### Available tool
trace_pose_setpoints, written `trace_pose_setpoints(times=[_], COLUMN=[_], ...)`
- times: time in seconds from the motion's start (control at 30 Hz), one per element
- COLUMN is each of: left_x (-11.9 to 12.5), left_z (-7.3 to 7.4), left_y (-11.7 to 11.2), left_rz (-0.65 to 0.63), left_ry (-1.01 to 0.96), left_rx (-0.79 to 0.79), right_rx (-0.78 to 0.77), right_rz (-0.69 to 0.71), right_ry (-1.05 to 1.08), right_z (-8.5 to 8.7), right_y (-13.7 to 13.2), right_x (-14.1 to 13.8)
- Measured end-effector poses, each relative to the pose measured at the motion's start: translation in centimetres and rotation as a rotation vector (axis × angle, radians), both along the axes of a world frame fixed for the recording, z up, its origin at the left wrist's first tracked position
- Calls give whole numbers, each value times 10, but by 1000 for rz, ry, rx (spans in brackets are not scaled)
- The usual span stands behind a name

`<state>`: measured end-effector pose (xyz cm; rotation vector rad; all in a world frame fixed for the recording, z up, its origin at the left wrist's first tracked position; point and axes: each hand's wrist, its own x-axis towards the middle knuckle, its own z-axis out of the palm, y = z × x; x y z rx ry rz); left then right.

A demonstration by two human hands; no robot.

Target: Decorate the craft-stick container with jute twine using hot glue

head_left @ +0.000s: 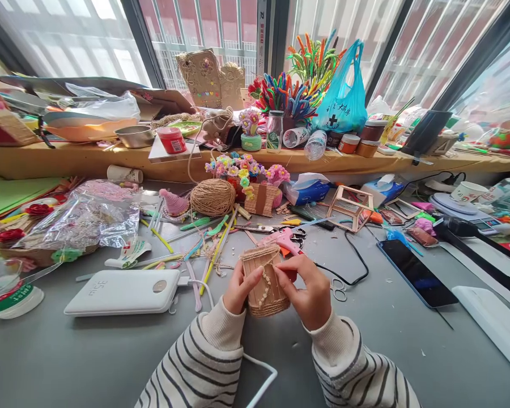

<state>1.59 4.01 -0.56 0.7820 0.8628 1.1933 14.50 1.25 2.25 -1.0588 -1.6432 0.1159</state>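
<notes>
A small pot of upright wooden sticks, with twine wound round its rim and base, is tilted in front of me. My left hand grips its left side, thumb on the front. A short string of small whitish beads curves down the pot's front, its upper end by my left thumb. My right hand is closed in a pinch at the pot's right front, close to a strand of twine; what lies between the fingertips is hidden. Behind the pot lies a pink glue gun.
A white power bank with a cable lies left, a dark phone right. Small scissors lie beside my right hand. Beyond are a twine ball, a wooden stick frame and a crowded ledge.
</notes>
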Motion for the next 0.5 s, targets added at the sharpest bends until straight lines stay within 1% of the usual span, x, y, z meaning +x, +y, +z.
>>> trace_pose_setpoints(times=[0.13, 0.27, 0.4, 0.5], left_x=[-1, 0, 1, 2], left_z=[-5, -7, -4, 0], left_y=[4, 7, 7, 6], left_rz=[52, 48, 79, 76], left_ry=[108, 108, 114, 122], left_rx=[34, 35, 77, 88], right_rx=[12, 54, 83, 95], right_rz=[16, -1, -15, -11], right_ry=[-11, -34, -55, -61], right_z=[-2, -3, -4, -4], right_y=[0, -1, -2, -3], right_x=[-1, -4, -6, -6])
